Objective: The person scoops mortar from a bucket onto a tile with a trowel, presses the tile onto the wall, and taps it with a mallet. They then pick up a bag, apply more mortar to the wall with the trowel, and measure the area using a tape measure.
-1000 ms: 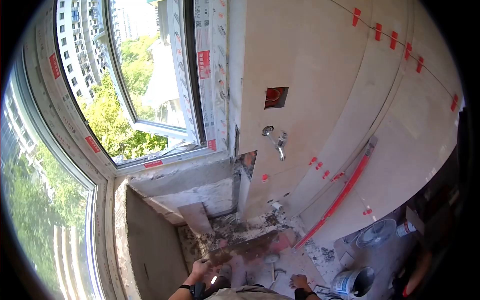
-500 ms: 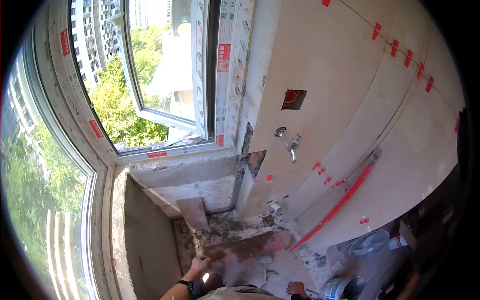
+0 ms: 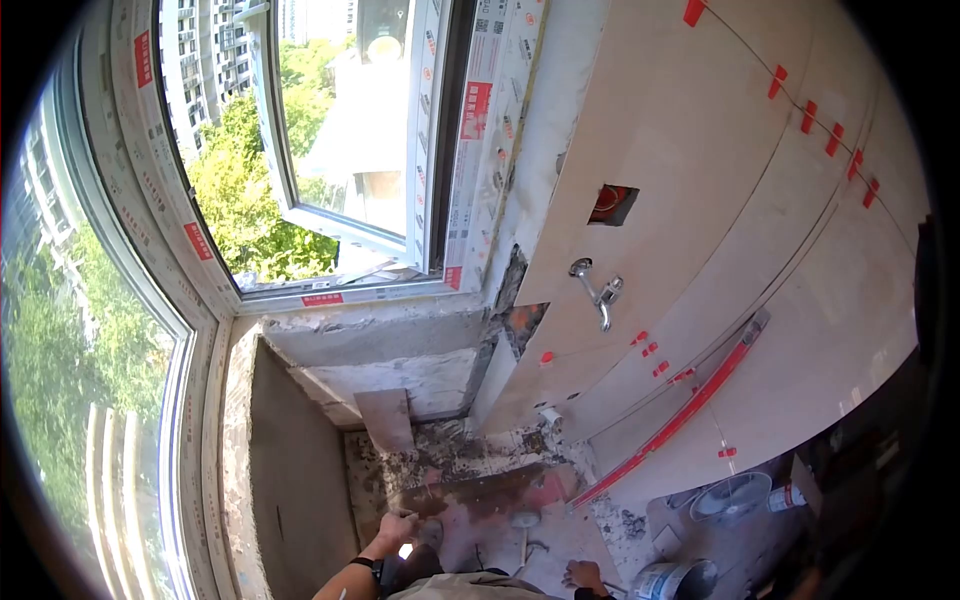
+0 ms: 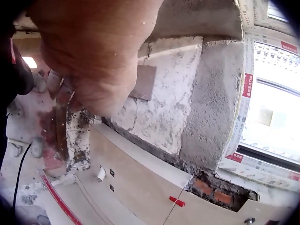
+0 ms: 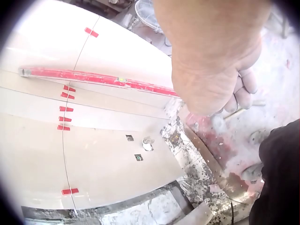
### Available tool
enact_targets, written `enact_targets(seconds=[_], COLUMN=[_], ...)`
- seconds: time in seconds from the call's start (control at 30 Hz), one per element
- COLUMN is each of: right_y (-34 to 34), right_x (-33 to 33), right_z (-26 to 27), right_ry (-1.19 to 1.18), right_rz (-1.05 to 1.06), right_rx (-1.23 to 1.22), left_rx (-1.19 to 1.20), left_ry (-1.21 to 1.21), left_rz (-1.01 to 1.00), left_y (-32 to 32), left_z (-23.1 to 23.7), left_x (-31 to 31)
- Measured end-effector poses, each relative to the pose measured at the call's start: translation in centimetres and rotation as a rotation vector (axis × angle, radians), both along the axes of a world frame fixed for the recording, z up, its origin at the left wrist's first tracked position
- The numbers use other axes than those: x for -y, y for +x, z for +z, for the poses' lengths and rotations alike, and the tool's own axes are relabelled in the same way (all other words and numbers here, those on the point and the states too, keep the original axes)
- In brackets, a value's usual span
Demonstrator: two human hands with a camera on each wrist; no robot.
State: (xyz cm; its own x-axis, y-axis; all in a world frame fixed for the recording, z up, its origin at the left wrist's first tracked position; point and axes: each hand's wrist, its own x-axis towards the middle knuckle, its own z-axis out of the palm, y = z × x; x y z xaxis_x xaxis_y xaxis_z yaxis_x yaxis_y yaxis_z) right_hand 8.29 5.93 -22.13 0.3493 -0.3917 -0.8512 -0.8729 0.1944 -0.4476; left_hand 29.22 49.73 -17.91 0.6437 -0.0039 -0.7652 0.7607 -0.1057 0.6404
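Low in the head view, my left hand [image 3: 398, 527] hangs over the floor beside my foot [image 3: 430, 532], its fingers loosely bent. From the left wrist, the palm side of that hand [image 4: 96, 56] fills the upper middle, partly hiding its fingers. My right hand [image 3: 583, 575] hangs at the other side, fingers loosely curled and nothing visible in them; the right wrist view shows those bent fingers [image 5: 243, 96]. Between the hands, a mallet [image 3: 525, 519] with a pale handle lies on the dusty floor. A brown board-like strip [image 3: 480, 491] lies just ahead of it.
A red spirit level [image 3: 690, 415] leans against the tiled wall [image 3: 660, 210], beside red tile clips. A tap [image 3: 605, 298] juts out. A bucket [image 3: 675, 578] and a fan [image 3: 730, 497] stand at right. An open window [image 3: 350, 130] and a low plastered wall [image 3: 300, 480] are at left.
The head view has swung left, so the window and tap sit further right in it. Both hands stay low, and the right hand shows slightly further left in the picture.
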Motion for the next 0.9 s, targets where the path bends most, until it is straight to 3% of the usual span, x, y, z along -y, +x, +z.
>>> enact_targets(seconds=[0.9], right_y=[-1.6], right_x=[0.2], right_z=[-3.4], right_ry=[0.090], right_rz=[-0.004], right_rx=[-0.012], left_rx=[-0.035], left_ry=[0.008], left_rz=[-0.052], left_y=[1.2], left_z=[0.0], left_x=[-0.3])
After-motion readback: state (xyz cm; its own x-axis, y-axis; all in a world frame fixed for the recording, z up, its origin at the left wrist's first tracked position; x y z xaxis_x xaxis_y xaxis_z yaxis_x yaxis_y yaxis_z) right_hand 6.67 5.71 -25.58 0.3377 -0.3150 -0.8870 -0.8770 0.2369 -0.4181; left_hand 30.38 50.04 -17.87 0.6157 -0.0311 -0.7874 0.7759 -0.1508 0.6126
